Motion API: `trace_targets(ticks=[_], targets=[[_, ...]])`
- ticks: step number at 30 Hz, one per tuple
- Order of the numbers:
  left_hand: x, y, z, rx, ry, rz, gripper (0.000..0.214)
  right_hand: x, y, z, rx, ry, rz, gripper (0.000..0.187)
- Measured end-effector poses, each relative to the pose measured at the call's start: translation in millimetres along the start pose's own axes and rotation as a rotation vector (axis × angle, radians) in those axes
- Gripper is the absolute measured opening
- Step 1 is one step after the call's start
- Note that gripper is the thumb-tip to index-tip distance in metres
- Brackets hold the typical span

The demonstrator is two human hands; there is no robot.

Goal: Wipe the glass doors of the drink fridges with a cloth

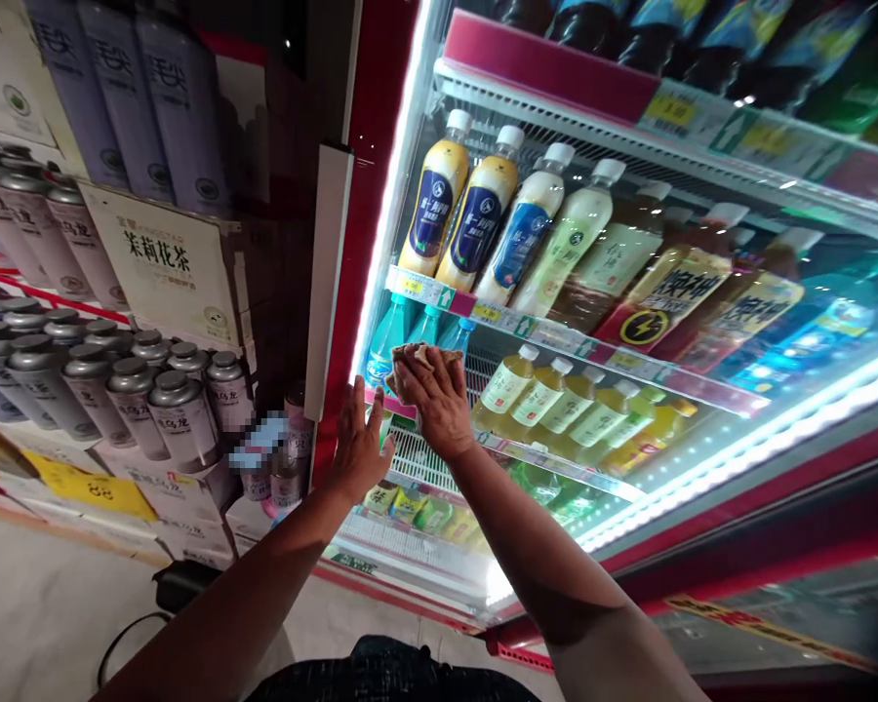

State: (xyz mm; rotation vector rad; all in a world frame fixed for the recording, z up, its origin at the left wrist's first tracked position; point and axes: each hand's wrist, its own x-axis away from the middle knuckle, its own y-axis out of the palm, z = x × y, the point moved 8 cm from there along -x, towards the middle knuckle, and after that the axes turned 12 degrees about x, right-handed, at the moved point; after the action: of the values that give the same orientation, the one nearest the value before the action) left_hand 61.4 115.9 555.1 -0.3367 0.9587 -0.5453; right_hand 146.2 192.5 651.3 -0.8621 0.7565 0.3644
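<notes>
My right hand [435,400] presses a crumpled brown cloth [420,361] against the glass door of a lit drinks fridge [702,458], over the shelf of blue bottles [391,336]. My left hand [357,444] lies flat with fingers spread on the fridge's left edge, just beside the right hand. Behind the glass stand yellow and white bottles [475,219] on an upper shelf and pale green bottles [548,395] on the shelf below.
Left of the fridge, stacked cartons hold rows of grey-capped cans [117,390] and tall purple bottles [139,97]. A white sign with dark characters [165,263] stands among them. The red fridge frame [370,127] runs upward. A dark cable [128,634] lies on the pale floor.
</notes>
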Motion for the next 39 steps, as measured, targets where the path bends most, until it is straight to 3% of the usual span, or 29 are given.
trace_targets(ticks=[3, 8, 13, 18, 24, 30, 35, 39], targets=[[-1, 0.2, 1, -0.016, 0.012, 0.007, 0.102, 11, -3, 15, 0.022, 0.086, 0.042, 0.058], [-1, 1.9, 2, -0.028, 0.028, 0.002, 0.102, 32, 0, 16, 0.034, -0.006, 0.024, 0.055], [0, 5.5, -1, -0.017, -0.018, -0.006, 0.097, 46, -5, 33, 0.041, 0.123, 0.095, 0.054], [-2, 3.7, 0, -0.026, -0.035, -0.020, 0.094, 56, -4, 38, 0.035, 0.027, 0.030, 0.058], [-4, 1.6, 1, -0.045, -0.075, -0.051, 0.085, 80, -17, 70, 0.119, 0.197, 0.101, 0.056], [-6, 1.6, 0, -0.023, -0.049, -0.049, 0.088, 97, -16, 83, 0.132, 0.144, 0.061, 0.055], [-9, 1.9, -2, -0.023, -0.112, -0.082, 0.089, 120, -24, 109, 0.210, 0.300, 0.109, 0.053], [-9, 2.5, 0, -0.026, -0.158, -0.088, 0.091, 142, -20, 112, 0.223, 0.268, 0.091, 0.051]])
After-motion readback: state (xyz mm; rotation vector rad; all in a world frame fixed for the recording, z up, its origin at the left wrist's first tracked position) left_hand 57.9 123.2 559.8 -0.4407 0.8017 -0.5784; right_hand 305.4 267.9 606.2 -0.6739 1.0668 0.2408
